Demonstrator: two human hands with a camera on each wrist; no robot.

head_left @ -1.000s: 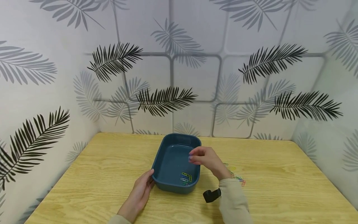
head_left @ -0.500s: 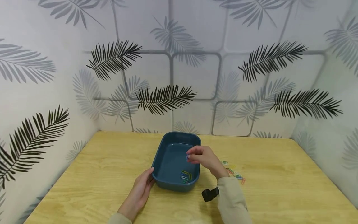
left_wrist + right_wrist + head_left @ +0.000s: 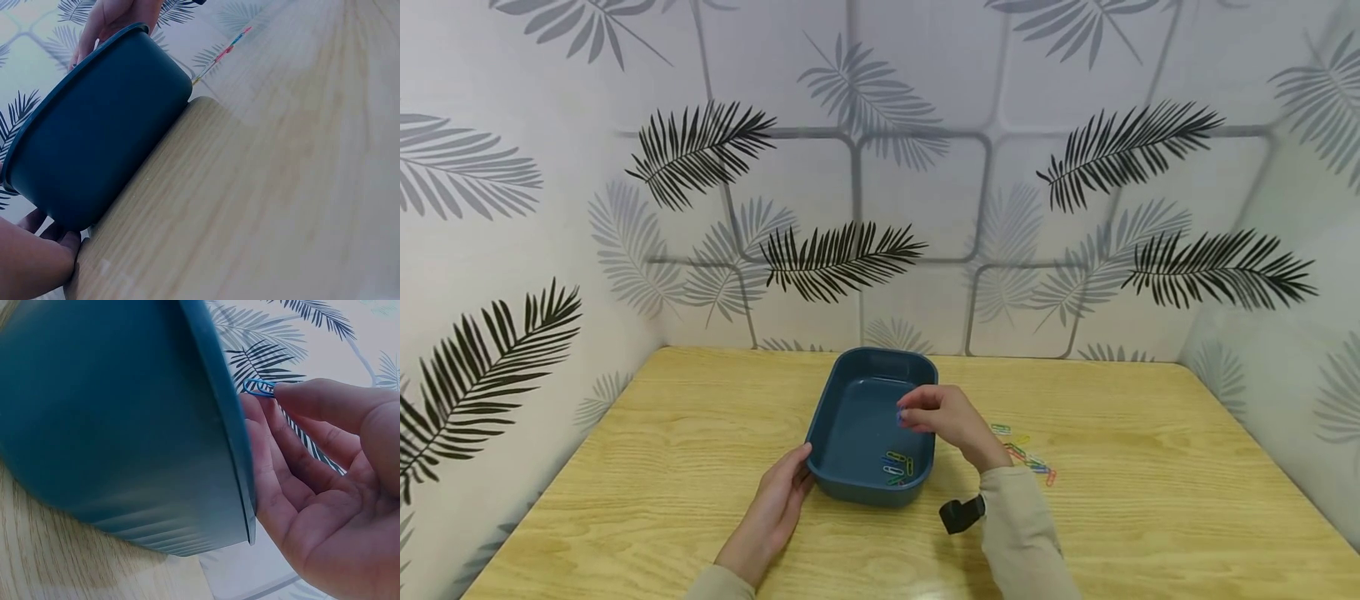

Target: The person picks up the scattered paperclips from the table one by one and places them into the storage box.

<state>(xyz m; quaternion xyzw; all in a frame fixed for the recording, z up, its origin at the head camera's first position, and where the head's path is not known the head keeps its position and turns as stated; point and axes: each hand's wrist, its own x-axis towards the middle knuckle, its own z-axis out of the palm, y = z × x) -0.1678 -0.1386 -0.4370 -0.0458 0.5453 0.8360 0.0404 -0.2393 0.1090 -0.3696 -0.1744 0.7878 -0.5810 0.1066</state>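
Note:
A dark blue-green rectangular tray (image 3: 868, 492) sits on the wooden table. My left hand (image 3: 777, 493) holds its near left corner, thumb at the rim and fingers against the outside; in the left wrist view those fingers reach the tray's lower edge. Over the tray's right rim, my right hand (image 3: 951, 421) pinches a blue paper clip (image 3: 259, 387) between thumb and fingertips. Inside the tray, near its front right corner, lie several coloured paper clips (image 3: 892, 471): yellow, white, blue and green. More loose paper clips (image 3: 1017, 452) lie on the table beyond my right wrist.
The pale wood table (image 3: 700, 417) runs back to a wall (image 3: 925, 200) with a leaf pattern, which also closes in both sides. A black wrist camera (image 3: 958, 515) juts from my right sleeve, just right of the tray's near end.
My right hand has shifted slightly left, further over the tray, still pinching the blue paper clip. The head view has tilted a little, and the left hand stays on the tray.

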